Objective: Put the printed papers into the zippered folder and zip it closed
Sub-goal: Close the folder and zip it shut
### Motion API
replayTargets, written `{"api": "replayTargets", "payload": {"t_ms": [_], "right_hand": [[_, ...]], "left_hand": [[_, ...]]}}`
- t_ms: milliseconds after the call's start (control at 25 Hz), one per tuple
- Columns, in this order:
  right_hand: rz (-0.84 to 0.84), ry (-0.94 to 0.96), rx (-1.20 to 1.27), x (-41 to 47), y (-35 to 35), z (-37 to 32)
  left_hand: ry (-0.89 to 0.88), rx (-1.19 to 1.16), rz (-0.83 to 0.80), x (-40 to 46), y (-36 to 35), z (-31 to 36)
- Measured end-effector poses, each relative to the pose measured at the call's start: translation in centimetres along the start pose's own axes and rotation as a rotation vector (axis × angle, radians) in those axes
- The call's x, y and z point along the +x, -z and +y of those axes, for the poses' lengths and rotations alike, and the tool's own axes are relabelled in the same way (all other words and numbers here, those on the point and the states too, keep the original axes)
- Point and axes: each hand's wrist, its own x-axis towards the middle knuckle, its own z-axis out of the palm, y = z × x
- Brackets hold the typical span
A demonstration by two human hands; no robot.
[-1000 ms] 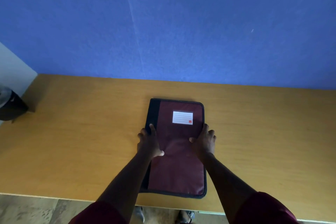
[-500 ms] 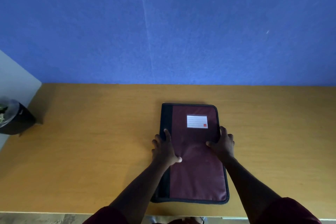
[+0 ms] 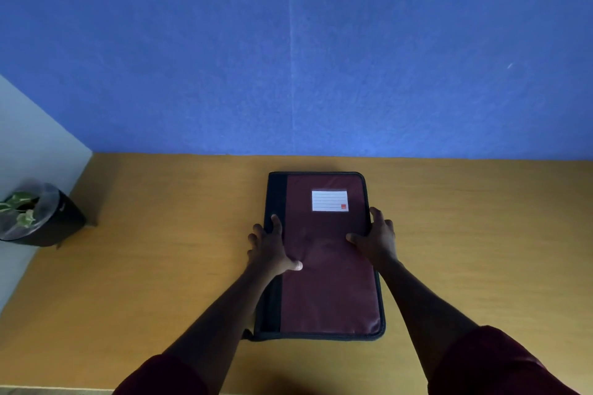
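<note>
A maroon zippered folder with a black spine and a white label lies flat and closed on the wooden table. My left hand rests on its left edge, fingers spread over the black spine and thumb lying on the cover. At the right edge my right hand holds the folder, fingers over the side and thumb on the cover. No printed papers are visible.
A black bin lined with plastic, with green and white scraps inside, stands off the table's left end. A blue wall rises directly behind the table. The near table edge runs along the bottom of the view.
The view has shifted, so the folder and hands sit further right and higher in frame. Both hands keep their places on the folder's edges.
</note>
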Motion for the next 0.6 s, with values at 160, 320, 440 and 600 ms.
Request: {"api": "replayTargets", "payload": {"t_ms": [160, 320, 440, 600], "right_hand": [[-0.042, 0.022, 0.028, 0.7, -3.6, -3.4], [-0.073, 0.035, 0.066, 1.4, -6.4, -6.3], [-0.092, 0.047, 0.084, 1.6, -8.2, -8.0], [-0.107, 0.047, 0.083, 1.9, -10.1, -9.4]], "left_hand": [[0.026, -0.019, 0.032, 1.8, 3.2, -3.9], [0.028, -0.024, 0.057, 3.4, 5.6, -7.3], [0.023, -0.023, 0.066, 4.3, 7.0, -9.5], [0.025, -0.016, 0.069, 5.5, 8.2, -11.5]]}}
